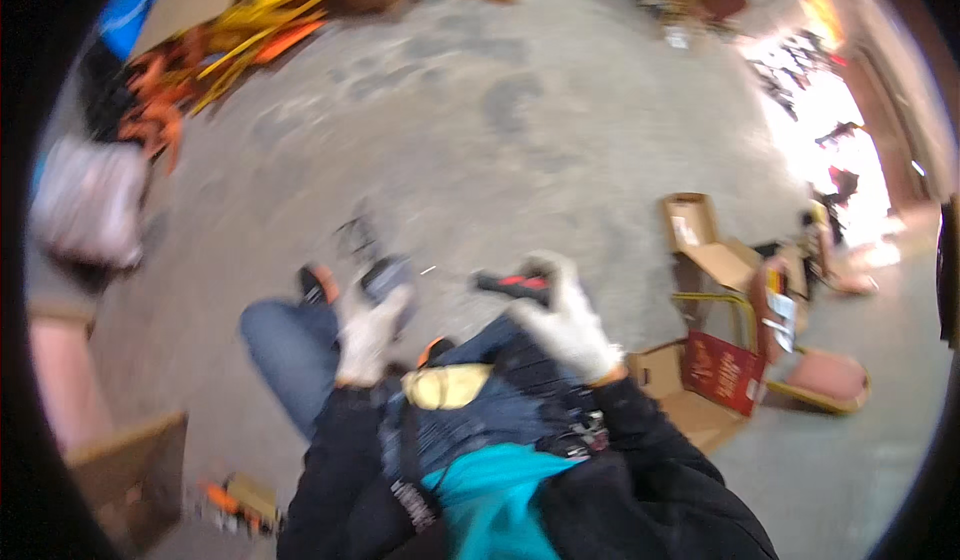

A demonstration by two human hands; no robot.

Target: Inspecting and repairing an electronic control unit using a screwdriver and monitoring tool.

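My left hand (pixel 368 332), in a white work glove, is closed round a dark grey rounded object (pixel 384 278); blur hides its exact kind. Thin dark loops, perhaps a wire or cord (pixel 356 237), lie on the floor just beyond it. My right hand (pixel 568 322), gloved in white too, grips a black and red hand tool (pixel 510 285) that points left. Its working end is too smeared to make out. Between the forearms, a pale yellow flat piece (pixel 447 387) rests at my lap. The hands are apart, above my bent legs in blue jeans.
Open cardboard boxes (pixel 700 410) and a pink-seated stool or chair (pixel 825 375) stand at the right. Yellow and orange frames (pixel 262 30) are heaped at the far left, near a pale bundle (pixel 92 200). A carton (pixel 130 470) sits at the lower left by small orange items (pixel 240 502).
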